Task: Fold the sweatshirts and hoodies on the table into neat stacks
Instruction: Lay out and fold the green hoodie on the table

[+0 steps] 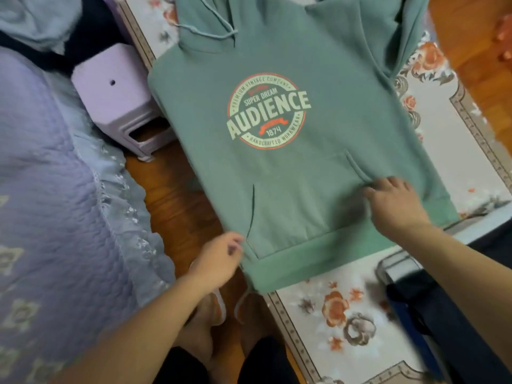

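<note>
Green hoodie [277,176] lies front-up and flat on the table [471,151], which wears a floral cloth with a patterned border. Round "AUDIENCE" print sits mid-chest, kangaroo pocket below it, hood and drawstrings run off the top of my view. One sleeve is folded in at the upper right. The hoodie's left side hangs past the table's left edge, over the wooden floor [166,189]; its ribbed hem points toward me, and the near left hem corner overhangs too.

My left hand [219,261] is at that near left corner, fingers curled at the hem edge by the pocket opening; blur stops me telling whether it actually pinches cloth. My right hand [393,200] lies palm-down on the right pocket edge, fingers fairly straight and spread, pressing the fabric, gripping nothing that I can see.

Room: bare tablecloth shows right of the hoodie up to the border strip, and a patch in front of the hem toward me. Near right, dark folded garments [443,314] sit close to the hem, tightening that side. Left is tight: a lilac plastic stool [116,98] stands just beside the hoodie's left shoulder edge, and a purple quilted bedspread [55,189] fills the far left. My legs and a sandalled foot show below the hem.
</note>
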